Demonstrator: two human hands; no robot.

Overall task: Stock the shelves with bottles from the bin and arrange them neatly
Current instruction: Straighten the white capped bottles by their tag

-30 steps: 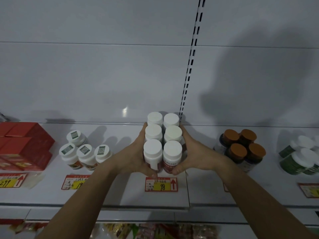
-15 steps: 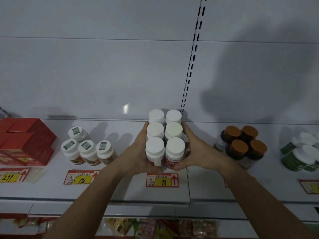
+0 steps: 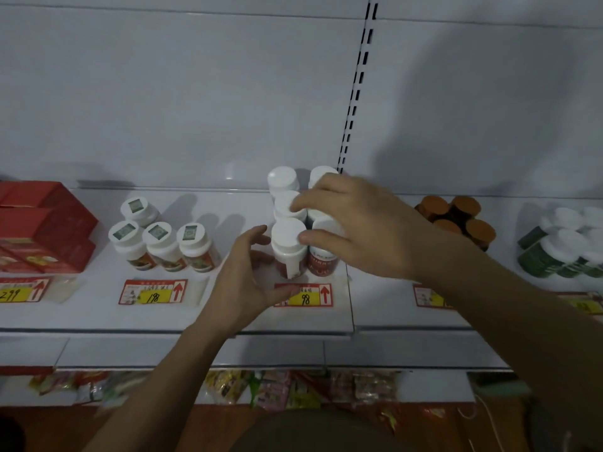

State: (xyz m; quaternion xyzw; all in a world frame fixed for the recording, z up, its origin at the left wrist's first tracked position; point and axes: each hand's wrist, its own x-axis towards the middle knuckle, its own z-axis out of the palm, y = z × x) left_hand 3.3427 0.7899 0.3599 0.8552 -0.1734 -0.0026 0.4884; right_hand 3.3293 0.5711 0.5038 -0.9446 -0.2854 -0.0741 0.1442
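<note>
Nearest, our left hand (image 3: 243, 275) hangs relaxed and released beside the front white-capped bottle (image 3: 288, 246), fingertips near its cap. Our right hand (image 3: 362, 226) lies over the cluster, gripping nothing. The bottles (image 3: 283, 182) stand two-wide on the shelf (image 3: 98, 314).

I see open shelf (image 3: 235, 203) between the sticker-capped bottles (image 3: 160, 238) and white-capped bottles (image 3: 288, 236), only my left hand (image 3: 243, 278) there.

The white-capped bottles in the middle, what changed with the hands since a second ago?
Both hands let go of the block's sides. The right hand rose over the white-capped bottles, fingertips on the caps; the left hand drew back, open beside them. The bottles stayed in their two rows.
</note>
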